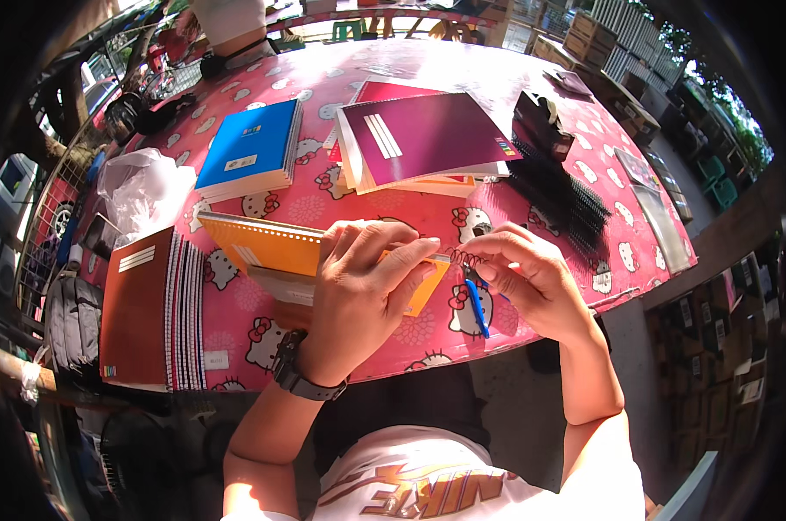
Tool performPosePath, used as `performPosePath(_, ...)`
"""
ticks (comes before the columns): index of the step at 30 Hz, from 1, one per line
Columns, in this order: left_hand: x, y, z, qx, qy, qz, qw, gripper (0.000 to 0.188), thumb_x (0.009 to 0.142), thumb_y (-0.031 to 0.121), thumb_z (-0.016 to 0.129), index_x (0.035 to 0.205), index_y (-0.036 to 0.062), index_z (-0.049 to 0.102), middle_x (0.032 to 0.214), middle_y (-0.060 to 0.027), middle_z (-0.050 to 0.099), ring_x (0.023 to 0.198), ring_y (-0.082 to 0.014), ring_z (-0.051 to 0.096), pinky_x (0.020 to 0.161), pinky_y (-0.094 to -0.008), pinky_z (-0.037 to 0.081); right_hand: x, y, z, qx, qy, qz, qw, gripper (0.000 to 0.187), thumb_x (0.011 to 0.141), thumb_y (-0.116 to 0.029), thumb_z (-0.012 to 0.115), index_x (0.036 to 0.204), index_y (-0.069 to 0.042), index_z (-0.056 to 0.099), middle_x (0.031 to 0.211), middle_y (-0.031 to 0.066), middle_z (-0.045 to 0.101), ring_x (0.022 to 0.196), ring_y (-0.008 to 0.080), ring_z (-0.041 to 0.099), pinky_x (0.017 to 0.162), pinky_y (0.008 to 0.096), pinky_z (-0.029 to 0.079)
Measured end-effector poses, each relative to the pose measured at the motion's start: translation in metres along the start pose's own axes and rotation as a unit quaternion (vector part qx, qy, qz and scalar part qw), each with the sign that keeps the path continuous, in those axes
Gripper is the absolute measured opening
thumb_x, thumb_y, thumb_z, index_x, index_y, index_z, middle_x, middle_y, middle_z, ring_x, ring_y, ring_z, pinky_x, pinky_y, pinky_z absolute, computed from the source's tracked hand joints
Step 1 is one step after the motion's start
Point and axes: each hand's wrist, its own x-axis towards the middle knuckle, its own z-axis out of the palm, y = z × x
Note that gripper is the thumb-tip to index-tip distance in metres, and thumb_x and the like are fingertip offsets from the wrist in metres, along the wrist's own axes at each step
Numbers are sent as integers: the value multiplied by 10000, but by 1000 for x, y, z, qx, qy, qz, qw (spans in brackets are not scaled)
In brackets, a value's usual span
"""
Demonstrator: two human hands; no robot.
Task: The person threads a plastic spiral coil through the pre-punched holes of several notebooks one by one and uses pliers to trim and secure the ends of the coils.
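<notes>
My left hand (363, 300), a dark watch on its wrist, grips a yellow-orange notebook (267, 247) by its upper edge, thumb and fingers closed on it. The notebook stands tilted on the table, with a row of punched holes along the top. At the right end of that edge my right hand (532, 282) pinches a thin dark spiral wire (468, 259) between thumb and fingers. How far the wire passes through the holes cannot be made out. Just below it lies a blue pen-like tool (477, 308), partly under the right hand.
A pink patterned cloth (245, 300) covers the table. Brown spiral notebooks (141, 304) are stacked at left, blue notebooks (252, 148) and purple notebooks (436, 135) farther back. Black spiral wires (567, 200) lie at right, a clear plastic bag (141, 187) at far left.
</notes>
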Motion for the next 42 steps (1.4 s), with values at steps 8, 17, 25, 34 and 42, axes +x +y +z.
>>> performPosePath(8, -7, -3, -2, -26, 11, 5, 1000, 224, 747, 141, 698, 967, 144, 661, 854, 12, 604, 803, -190, 563, 800, -373, 385, 7, 5, -3, -17, -48, -44, 998, 194, 838, 19, 567, 1016, -36, 624, 820, 73, 557, 761, 204, 557, 669, 300, 455)
performPosePath(17, -15, -3, -6, -45, 31, 25, 998, 275, 706, 71, 694, 963, 164, 666, 884, 15, 629, 810, -191, 581, 777, -362, 395, 11, 3, -4, -16, -73, -52, 996, 248, 823, 42, 562, 1040, -51, 638, 853, 62, 561, 774, 184, 542, 685, 286, 445)
performPosePath(25, -11, -1, -8, -33, 34, 36, 998, 203, 717, 70, 725, 902, 145, 685, 843, 0, 638, 767, -176, 598, 724, -314, 408, 12, 4, -1, -27, -50, -67, 996, 203, 838, -12, 577, 1021, -46, 659, 823, 62, 559, 740, 169, 534, 646, 274, 434)
performPosePath(34, -19, -1, -7, -23, 31, 56, 998, 241, 696, 85, 702, 913, 165, 634, 890, 37, 595, 870, -160, 560, 798, -340, 369, 8, -1, -1, -35, -83, -91, 992, 298, 792, 68, 579, 1043, -82, 639, 842, 66, 551, 785, 207, 549, 686, 302, 459)
performPosePath(42, -29, -4, -6, -15, 51, 100, 994, 234, 690, 91, 699, 905, 157, 632, 908, 43, 594, 869, -154, 566, 791, -341, 381, 7, -11, 1, -32, -110, -92, 989, 355, 732, 107, 580, 1027, -87, 626, 828, 65, 534, 778, 220, 551, 662, 333, 468)
